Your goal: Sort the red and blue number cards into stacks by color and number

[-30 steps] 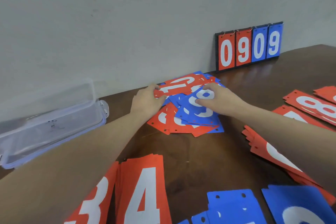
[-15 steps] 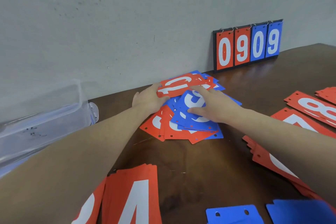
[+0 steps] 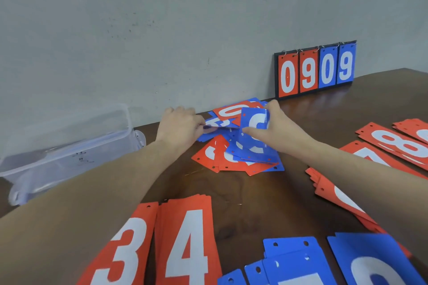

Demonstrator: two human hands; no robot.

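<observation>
Against the grey wall, on the dark wooden table [image 3: 245,194], lies a loose pile of mixed cards [image 3: 238,152], red and blue, overlapping at all angles. Both hands work at its far side. Left hand [image 3: 183,126] pinches the edge of a blue card near the top of the pile, fingers curled around it. Right hand [image 3: 275,132] grips another blue card [image 3: 254,118] with a white digit, tilted up off the pile, thumb on its face.

Nearer the camera sit sorted stacks: red 3 cards [image 3: 120,250], red 4 cards [image 3: 187,238] just beside them, and blue stacks [image 3: 298,261] to the right. Red 8 cards [image 3: 398,143] and further red stacks lie along the right side. A scoreboard [image 3: 316,69] reading 0909 leans upright against the wall. A clear plastic box [image 3: 67,143] stands at the left.
</observation>
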